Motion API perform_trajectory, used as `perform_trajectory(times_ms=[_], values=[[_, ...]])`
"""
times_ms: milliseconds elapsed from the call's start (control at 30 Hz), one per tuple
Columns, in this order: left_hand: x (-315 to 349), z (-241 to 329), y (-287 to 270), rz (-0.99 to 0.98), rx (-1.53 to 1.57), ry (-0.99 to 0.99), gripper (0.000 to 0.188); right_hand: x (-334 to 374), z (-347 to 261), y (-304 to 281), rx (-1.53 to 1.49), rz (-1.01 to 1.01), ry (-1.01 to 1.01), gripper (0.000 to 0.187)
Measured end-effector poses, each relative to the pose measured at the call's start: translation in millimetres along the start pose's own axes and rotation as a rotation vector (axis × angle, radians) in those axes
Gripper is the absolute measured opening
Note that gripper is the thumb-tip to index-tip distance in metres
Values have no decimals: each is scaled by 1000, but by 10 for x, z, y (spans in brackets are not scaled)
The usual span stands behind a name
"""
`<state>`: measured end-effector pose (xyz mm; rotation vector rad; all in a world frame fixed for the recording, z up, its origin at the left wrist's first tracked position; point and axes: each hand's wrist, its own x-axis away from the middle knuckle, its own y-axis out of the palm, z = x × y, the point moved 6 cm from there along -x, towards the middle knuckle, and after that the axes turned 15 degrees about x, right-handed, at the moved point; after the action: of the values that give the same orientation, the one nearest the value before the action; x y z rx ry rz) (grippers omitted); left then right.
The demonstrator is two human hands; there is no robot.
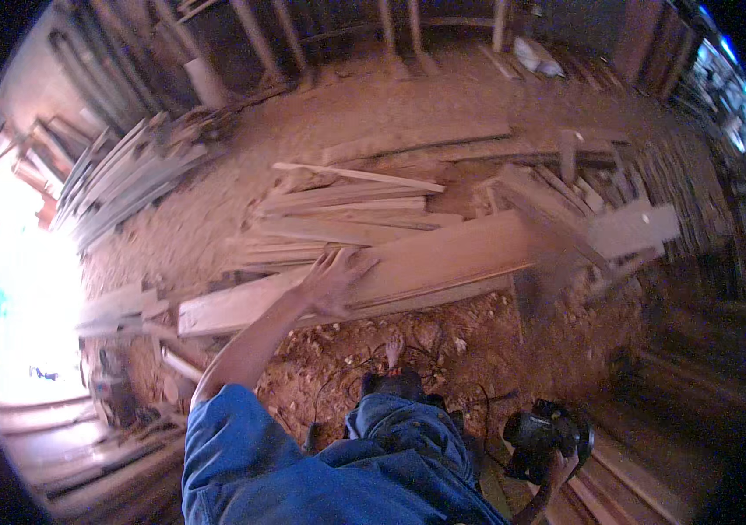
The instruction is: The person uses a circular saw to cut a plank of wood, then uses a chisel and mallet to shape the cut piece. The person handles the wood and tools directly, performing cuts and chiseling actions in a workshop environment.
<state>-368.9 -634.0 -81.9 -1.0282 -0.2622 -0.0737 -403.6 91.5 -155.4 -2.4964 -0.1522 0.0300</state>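
Note:
A wide, pale wooden plank (443, 262) lies crosswise in front of me, its left end nearer to me than its right. My left hand (338, 278) rests on its top face with the fingers spread, the thumb side toward the near edge. Low on the right, my right hand (561, 468) is wrapped round a dark, bulky power tool (538, 440), held beside my leg and apart from the plank. Its exact kind is too dark to make out.
Beyond the plank is a heap of loose boards (347, 210). More timber is stacked at the left (141, 179), and planks (627, 477) lie at the lower right. A thin dark cable (320, 385) loops over the chip-strewn ground near my foot (394, 348).

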Motion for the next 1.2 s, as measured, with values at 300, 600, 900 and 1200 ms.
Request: perform_trajectory(times_ms=[300,600,900,1200], values=[[-66,-795,985,-125,-145,-219,128,303,205,-206,296,97,413,57],[-1043,838,1708,26,421,-324,86,193,-266,4,30,19,418,38],[-2667,2300,3096,366,1208,-1022,94,358,-344,17,61,61,240,39],[-2269,2374,2269,453,973,-903,72,600,-33,74,21,-6,276,41]])
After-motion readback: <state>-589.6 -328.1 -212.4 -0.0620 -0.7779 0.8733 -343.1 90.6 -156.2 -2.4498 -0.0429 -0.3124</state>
